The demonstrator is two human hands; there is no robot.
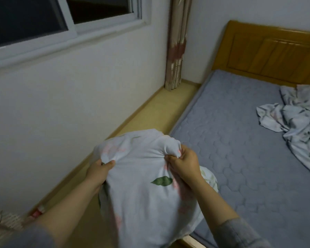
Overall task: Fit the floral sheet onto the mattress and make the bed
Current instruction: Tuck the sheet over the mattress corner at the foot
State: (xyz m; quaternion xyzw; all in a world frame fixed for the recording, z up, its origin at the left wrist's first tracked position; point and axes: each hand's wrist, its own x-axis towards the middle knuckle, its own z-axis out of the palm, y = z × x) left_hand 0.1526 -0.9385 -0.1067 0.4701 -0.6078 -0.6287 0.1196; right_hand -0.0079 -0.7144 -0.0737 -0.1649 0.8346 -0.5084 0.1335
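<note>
The step in hand is the finding of a corner of the floral sheet (143, 176), so the fitting itself is not yet begun. The 2 hands are a little apart, and each one is clamped on the cloth: the left hand (98, 171) pinches a fold at the left side of the bunch, and the right hand (183, 161) grips a gathered knot of cloth at the right side. The bunch hangs between them, above the near left corner of the mattress (240, 131) and partly over the floor (150, 111) beside the wall (52, 104).

The grey quilted mattress is bare almost everywhere. A heap (297, 119) of the same print lies at its right edge, near the headboard (268, 51). I cannot tell if it is 1 piece with the held cloth.

I judge that the next move calls for opening the gathered part into a pocket, then pulling it down over the near left corner.
</note>
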